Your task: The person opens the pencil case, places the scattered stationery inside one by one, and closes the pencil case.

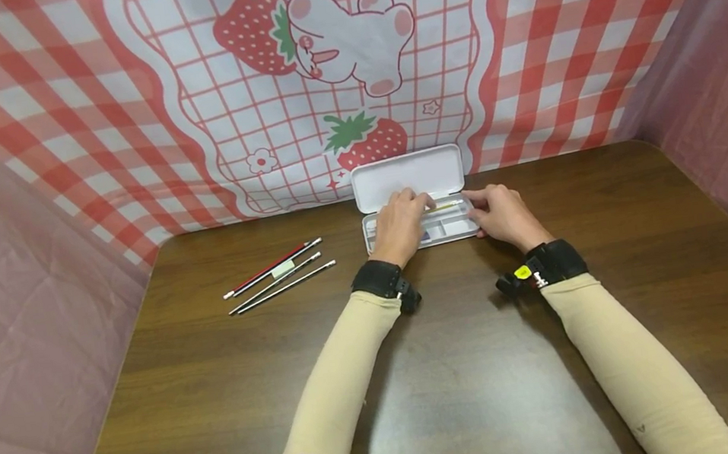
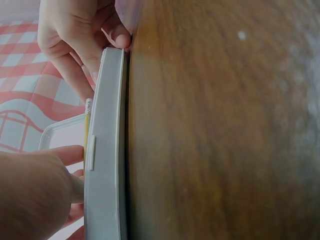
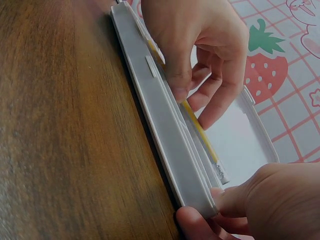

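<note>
**Gently, level and lengthwise**

Plainly, in the head view, both of the person's hands work at an open pencil case [image 1: 459, 226] on the table [image 1: 481, 380], its lid [image 1: 407, 177] raised at the back of the case. The left hand [image 1: 398, 226] reaches over the case, fingers at a yellow pencil [image 1: 444, 206] that lies along the back part of it. The right hand [image 1: 503, 212] grips the case's right end. Left of the case are several loose pencils [image 1: 287, 288] and a pale block [image 1: 283, 269], perhaps an eraser.

The left wrist view looks along the front wall [image 2: 106, 150] of the case. The pencil's white-tipped end [image 2: 89, 106] shows just above the rim near the right hand, so it would be wise to check that this end clears the case's end wall.

In the right wrist view the left hand's thumb and fingers pinch the pencil, while the right hand's thumb and fingers clasp the case's near corner. Whether the pencil touches the case's floor cannot be told. Good practice would be a light pinch near its middle, the shaft parallel to the case's long side, and a steady right-hand hold so the case does not slide.
</note>
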The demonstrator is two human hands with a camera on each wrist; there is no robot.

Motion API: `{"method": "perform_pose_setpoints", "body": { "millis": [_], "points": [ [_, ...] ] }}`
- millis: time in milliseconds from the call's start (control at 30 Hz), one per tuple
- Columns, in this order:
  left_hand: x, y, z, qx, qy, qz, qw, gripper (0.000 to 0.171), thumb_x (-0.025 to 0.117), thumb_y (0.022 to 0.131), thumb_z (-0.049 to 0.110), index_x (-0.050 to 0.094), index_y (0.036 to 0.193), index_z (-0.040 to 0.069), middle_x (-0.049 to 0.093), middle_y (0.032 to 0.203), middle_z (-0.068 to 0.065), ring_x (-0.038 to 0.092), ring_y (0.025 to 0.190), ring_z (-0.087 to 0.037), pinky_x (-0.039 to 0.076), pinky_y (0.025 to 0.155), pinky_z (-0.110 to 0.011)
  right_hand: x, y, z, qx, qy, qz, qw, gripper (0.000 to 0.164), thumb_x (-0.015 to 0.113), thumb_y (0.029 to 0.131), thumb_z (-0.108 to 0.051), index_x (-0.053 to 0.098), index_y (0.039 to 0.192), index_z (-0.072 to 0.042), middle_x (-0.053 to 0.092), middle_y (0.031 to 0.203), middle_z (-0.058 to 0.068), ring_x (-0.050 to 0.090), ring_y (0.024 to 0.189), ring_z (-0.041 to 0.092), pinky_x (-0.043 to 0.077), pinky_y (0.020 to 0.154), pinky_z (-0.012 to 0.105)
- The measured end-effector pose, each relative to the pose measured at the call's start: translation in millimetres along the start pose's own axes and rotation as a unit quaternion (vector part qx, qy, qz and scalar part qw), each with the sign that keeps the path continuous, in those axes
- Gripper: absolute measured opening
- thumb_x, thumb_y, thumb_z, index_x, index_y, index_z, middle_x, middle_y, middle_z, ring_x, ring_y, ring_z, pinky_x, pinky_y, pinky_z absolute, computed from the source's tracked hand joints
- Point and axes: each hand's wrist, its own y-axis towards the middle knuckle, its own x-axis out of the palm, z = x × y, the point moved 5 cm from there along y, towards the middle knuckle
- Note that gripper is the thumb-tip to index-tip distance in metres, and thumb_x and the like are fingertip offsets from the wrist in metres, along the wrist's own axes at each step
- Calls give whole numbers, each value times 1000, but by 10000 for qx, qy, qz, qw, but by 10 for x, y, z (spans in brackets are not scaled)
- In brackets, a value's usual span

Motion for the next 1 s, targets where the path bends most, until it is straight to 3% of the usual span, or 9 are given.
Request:
{"method": "perform_pose_setpoints", "body": {
  "millis": [267, 600, 1000],
  "points": [
    [-13, 10, 2, -149, -206, -150, 9996, 40, 73, 81, 4, 75, 115, 25, 71, 106, -1, 64, 99, -20, 58, 82, -34, 2, 0, 3, -19, -11, 2, 10000, 46, 62, 93, -3, 58, 139, -2, 56, 102, 21, 63, 60, 17, 48, 47, 14],
    [-49, 51, -39, -277, -597, -388, 9971, 33, 66, 89, 4, 79, 109, 27, 77, 105, 3, 69, 99, -15, 58, 84, -32, -2, 7, 12, -21, -35, 16, 10000, 46, 63, 93, -4, 58, 139, -4, 57, 103, 21, 62, 58, 15, 47, 48, 16],
    [-34, 149, -112, -442, -1264, -1124, 9846, 27, 66, 89, 5, 80, 105, 23, 79, 110, 4, 69, 107, -14, 54, 95, -31, 2, 11, 13, -26, -32, 97, 9999, 45, 63, 94, -5, 59, 139, -4, 57, 102, 21, 62, 55, 12, 47, 47, 17]
  ]
}}
